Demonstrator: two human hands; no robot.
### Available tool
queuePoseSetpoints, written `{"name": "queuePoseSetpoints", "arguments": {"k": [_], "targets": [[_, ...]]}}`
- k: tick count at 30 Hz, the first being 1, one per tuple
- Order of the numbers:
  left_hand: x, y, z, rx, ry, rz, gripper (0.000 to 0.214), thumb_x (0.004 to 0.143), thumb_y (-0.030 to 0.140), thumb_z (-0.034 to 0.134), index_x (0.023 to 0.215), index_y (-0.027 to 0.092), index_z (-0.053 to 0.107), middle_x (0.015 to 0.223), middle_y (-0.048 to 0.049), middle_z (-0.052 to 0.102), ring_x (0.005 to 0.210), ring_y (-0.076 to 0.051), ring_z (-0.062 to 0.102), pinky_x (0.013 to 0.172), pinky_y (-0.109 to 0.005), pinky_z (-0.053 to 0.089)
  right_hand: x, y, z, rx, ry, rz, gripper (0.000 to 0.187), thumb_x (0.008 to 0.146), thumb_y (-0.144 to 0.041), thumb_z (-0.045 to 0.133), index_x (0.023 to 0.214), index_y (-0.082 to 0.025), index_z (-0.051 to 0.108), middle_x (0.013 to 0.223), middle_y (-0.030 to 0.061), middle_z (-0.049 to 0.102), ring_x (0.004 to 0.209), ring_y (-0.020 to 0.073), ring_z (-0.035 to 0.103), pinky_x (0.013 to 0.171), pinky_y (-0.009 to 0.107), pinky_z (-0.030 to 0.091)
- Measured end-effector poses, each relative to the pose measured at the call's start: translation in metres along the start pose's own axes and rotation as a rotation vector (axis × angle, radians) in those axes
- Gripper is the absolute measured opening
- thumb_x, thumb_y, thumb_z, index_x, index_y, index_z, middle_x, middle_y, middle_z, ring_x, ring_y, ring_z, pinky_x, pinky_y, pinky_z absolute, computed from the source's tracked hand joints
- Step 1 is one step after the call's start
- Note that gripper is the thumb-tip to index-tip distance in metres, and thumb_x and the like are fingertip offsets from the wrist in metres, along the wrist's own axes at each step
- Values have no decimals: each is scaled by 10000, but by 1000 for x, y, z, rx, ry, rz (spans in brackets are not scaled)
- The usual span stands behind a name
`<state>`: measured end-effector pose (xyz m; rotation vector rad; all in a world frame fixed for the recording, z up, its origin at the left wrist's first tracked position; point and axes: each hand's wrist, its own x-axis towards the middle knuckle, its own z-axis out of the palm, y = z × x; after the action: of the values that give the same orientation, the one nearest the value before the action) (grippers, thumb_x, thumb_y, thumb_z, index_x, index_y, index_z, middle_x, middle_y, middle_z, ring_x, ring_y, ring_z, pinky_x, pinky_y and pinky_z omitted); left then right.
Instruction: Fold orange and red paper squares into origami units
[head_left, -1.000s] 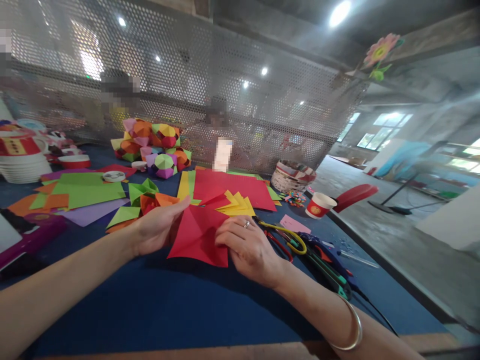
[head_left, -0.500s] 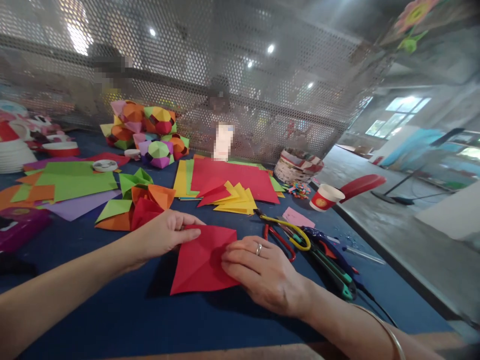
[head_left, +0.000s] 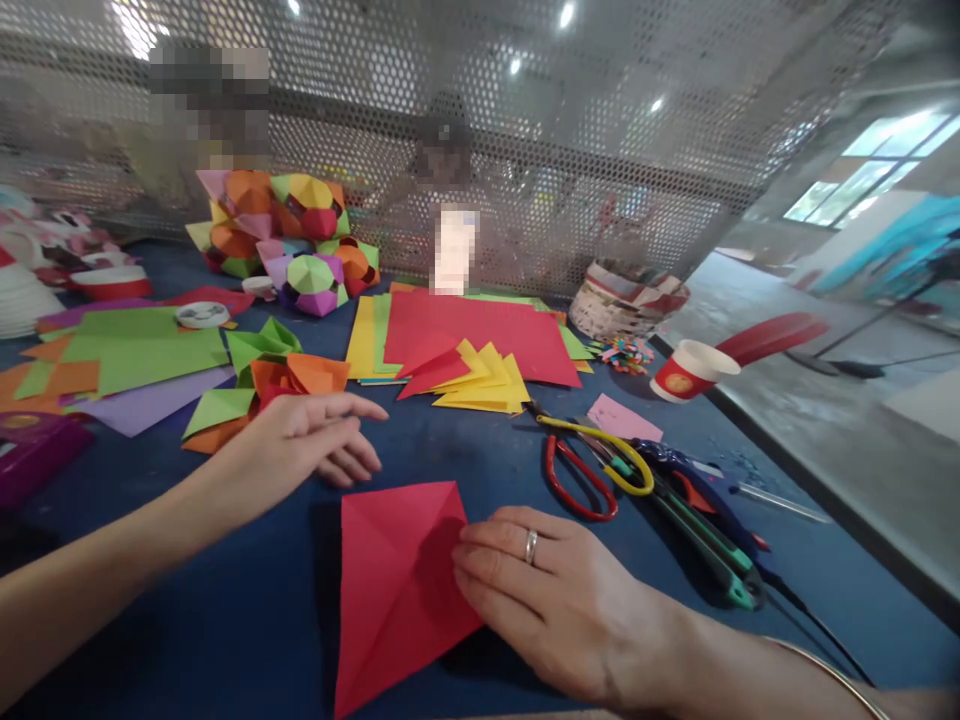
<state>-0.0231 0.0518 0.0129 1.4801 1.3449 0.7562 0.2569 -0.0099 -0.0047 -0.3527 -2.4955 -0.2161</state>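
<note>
A red square of paper (head_left: 397,580) with crossing creases lies in front of me, tilted a little off the table. At its right edge my right hand (head_left: 547,600), with a ring on one finger, grips the sheet; the thumb is hidden beneath. Apart from the paper, my left hand (head_left: 315,440) hovers beyond its upper left corner with fingers spread and nothing in them. Close behind that hand sit folded green, orange and red paper pieces (head_left: 307,374). Folded yellow and red papers (head_left: 484,378) lie fanned out farther back.
Scissors (head_left: 592,465), a green cutter (head_left: 697,540) and a glue gun (head_left: 694,480) lie at right. A paper cup (head_left: 690,370) and woven basket (head_left: 626,300) stand behind. Folded paper balls (head_left: 311,285), coloured sheets (head_left: 150,340) and a purple box (head_left: 41,445) occupy the left.
My left hand has let go of the red paper and drawn back from it, its fingers opening. The paper has turned and come nearer with my right hand. The view has shifted.
</note>
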Motion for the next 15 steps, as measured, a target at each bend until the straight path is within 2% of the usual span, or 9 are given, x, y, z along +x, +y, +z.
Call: {"name": "queuePoseSetpoints", "arguments": {"k": [3,4,6,8,9,11,13,15], "targets": [[-19,3,1,202,185,305,303,888,502,770,1123,311,788,982,-39,839,861,-270,792,842,-330,638,0,-1,-1,-2,-27,24,384,1059,-50,457,853,-109,775,921,103,826,842,212,769,805,351,642],[-30,2,2,264,179,415,324,887,533,786,1149,343,800,1055,-33,837,917,-284,792,892,-345,635,0,-1,-2,1,-36,35,388,1057,-49,452,846,-111,772,934,106,828,849,214,773,810,351,649],[-53,-5,6,349,65,608,523,822,633,839,1287,403,779,1268,-30,802,1173,-350,743,1092,-408,573,0,0,-3,8,-46,52,387,1059,-53,449,851,-115,770,974,111,833,868,216,780,833,350,662],[-73,-15,10,424,-32,706,574,852,575,838,1393,424,722,1396,-17,755,1304,-366,691,1195,-463,509,-2,0,-4,14,-58,54,372,1059,-57,453,874,-123,770,1018,112,836,896,212,786,866,344,670],[-79,-20,11,471,-101,751,574,891,529,816,1442,443,680,1433,-4,736,1327,-354,685,1201,-460,508,-3,0,-5,17,-66,56,362,1055,-58,457,883,-128,768,1036,112,837,919,211,789,890,341,671],[-82,-30,12,537,-234,849,723,902,493,817,1568,436,544,1469,-17,715,1292,-330,717,1148,-405,563,-4,-1,-5,24,-79,75,331,1039,-71,478,873,-146,755,1069,106,838,972,211,791,938,336,664],[-77,-39,13,603,-254,924,894,912,411,822,1674,403,355,1466,-42,714,1225,-305,759,1084,-347,604,-6,-2,-5,38,-100,108,307,1027,-102,498,846,-168,737,1089,95,841,977,202,793,959,321,657],[-71,-49,14,651,-214,936,923,944,284,781,1703,395,267,1437,-41,730,1166,-275,787,1060,-315,612,-6,-4,-5,51,-112,138,305,1027,-131,501,826,-183,725,1079,87,846,916,191,796,914,306,663]]}}
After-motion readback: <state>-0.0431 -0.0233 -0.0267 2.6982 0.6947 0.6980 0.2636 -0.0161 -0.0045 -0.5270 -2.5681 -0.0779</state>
